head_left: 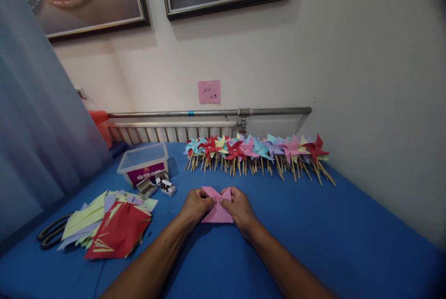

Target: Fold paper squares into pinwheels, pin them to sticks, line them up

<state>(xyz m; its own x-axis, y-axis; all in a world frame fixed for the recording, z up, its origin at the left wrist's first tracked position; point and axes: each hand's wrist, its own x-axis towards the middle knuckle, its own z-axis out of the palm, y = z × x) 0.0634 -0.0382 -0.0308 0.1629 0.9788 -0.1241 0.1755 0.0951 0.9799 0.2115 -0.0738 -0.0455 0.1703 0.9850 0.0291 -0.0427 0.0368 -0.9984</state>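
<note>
Fingers of both the left hand and right hand pinch pink paper on the blue surface, near pinwheels.

A square sheet of pink paper is lying on the blue-covered table, pinched between the left hand and the right hand. Behind it, a row of paper pinwheels on wooden sticks is lying along the wall. To the left, a stack of cut paper squares is sitting before a clear plastic box.
</note>
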